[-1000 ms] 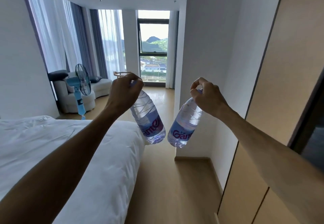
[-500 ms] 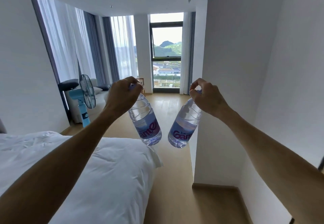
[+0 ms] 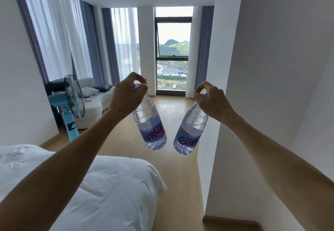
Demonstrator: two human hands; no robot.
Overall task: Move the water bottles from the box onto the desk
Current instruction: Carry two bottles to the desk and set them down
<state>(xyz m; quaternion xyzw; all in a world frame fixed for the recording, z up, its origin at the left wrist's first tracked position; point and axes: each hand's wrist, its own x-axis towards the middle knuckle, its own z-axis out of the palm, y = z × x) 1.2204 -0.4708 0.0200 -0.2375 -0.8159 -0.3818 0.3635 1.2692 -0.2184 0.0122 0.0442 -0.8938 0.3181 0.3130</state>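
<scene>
I carry two clear water bottles with purple labels, both hanging in the air in front of me over the wooden floor. My left hand (image 3: 128, 93) grips the cap and neck of the left bottle (image 3: 150, 125), which tilts its base to the right. My right hand (image 3: 211, 102) grips the cap and neck of the right bottle (image 3: 191, 131), its base tilted to the left. The two bases are close together without touching. Neither the box nor the desk is in view.
A white bed (image 3: 90, 191) fills the lower left. A white wall corner (image 3: 215, 104) juts out on the right, leaving a wooden floor passage (image 3: 179, 185) between them. A blue standing fan (image 3: 72, 104) and a white sofa (image 3: 95, 102) stand at the far left before the window (image 3: 172, 55).
The view has moved forward along the passage and turned left; the wooden cupboard on the right has dropped out of sight. Both hands keep the same hold on the bottles.
</scene>
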